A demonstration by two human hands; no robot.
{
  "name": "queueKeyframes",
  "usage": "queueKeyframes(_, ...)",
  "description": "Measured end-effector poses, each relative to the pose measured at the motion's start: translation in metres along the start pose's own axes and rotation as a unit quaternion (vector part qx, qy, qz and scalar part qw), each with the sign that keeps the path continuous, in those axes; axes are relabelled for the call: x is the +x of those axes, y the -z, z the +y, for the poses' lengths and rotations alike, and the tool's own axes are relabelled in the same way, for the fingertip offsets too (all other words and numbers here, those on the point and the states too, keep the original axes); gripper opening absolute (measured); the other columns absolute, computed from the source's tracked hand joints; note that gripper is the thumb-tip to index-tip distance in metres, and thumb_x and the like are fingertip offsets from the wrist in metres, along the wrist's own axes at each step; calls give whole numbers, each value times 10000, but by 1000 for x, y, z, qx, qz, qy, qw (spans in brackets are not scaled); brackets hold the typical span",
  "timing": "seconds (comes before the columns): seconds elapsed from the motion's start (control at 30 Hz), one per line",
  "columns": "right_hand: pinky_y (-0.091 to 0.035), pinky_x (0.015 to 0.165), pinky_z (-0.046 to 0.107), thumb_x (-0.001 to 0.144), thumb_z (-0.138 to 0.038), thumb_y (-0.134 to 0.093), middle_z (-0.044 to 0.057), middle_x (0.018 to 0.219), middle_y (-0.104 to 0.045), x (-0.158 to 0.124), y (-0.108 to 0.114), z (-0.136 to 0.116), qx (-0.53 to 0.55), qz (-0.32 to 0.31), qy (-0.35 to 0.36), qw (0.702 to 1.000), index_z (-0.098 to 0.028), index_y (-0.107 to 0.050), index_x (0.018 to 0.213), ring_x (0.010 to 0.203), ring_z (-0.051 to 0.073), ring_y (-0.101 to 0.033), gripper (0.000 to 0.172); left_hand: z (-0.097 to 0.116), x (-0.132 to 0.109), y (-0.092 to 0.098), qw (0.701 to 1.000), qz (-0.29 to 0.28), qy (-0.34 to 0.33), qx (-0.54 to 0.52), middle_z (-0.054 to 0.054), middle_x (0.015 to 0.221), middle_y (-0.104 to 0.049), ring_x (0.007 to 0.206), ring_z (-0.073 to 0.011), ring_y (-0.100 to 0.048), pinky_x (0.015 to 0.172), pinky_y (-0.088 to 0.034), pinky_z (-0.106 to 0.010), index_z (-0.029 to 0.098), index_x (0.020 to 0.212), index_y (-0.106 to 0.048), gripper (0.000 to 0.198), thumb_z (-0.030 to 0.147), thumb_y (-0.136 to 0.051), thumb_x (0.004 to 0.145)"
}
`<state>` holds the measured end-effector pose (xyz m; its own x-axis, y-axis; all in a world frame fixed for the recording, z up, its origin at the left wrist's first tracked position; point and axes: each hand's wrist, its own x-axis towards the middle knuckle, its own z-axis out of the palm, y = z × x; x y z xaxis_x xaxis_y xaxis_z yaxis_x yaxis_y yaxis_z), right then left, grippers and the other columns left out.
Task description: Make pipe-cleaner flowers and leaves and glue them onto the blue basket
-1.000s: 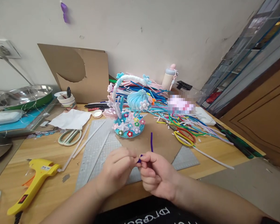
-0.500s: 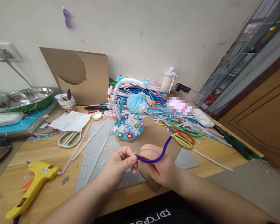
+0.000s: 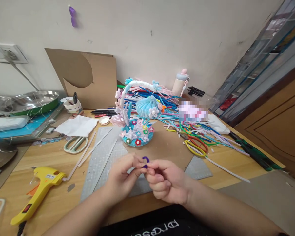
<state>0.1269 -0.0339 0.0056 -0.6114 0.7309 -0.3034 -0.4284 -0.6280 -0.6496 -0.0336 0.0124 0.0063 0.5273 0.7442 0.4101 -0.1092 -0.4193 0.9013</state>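
Observation:
A purple pipe cleaner (image 3: 146, 159), bent into a small loop, sits between my two hands above the near side of the table. My left hand (image 3: 126, 173) pinches it with thumb and forefinger. From the other side, the fingertips of my right hand (image 3: 168, 180) grip it too, the remaining fingers curled in. Parts of the pipe cleaner are hidden by my fingers. Just beyond my hands stands a pipe-cleaner lamp ornament (image 3: 148, 106) with a blue shade, a white curved arm and a round blue base (image 3: 125, 139) covered in small flowers.
A yellow glue gun (image 3: 43, 186) and pale-handled scissors (image 3: 75, 145) lie at left. Grey cutting mat (image 3: 100, 157) and brown cardboard (image 3: 167, 144) are under my hands. Many coloured pipe cleaners (image 3: 211, 131) spread at right, with yellow-and-orange-handled pliers or scissors (image 3: 196, 149). A bottle (image 3: 179, 85) stands behind.
The purple pipe cleaner, whose long end curved across my right hand, is now bent into a small loop. My right hand has turned, its fingertips meeting the left's. The view shifted slightly.

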Motion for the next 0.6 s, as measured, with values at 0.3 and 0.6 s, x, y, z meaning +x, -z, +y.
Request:
queueKeyframes(0.3, -405, 775, 386, 836, -385, -580, 109, 932, -608, -36, 14, -9, -659, 202, 513, 512, -146, -565, 980, 864, 224, -521, 280, -5, 2, -23, 931, -13, 199, -305, 14, 643, -579, 523, -80, -504, 535, -364, -215, 152, 659, -552, 229, 296, -698, 762)
queueKeyframes(0.6, -311, 543, 284, 860, -131, -379, 21, 602, -506, -55, 34, -29, -713, 109, 512, 466, -179, -482, 704, 569, 147, -428, 193, 18, 24, -58, 891, -59, 329, -308, 19, 532, -574, 480, -66, -483, 508, -336, -190, 141, 633, -546, 276, 324, -737, 713)
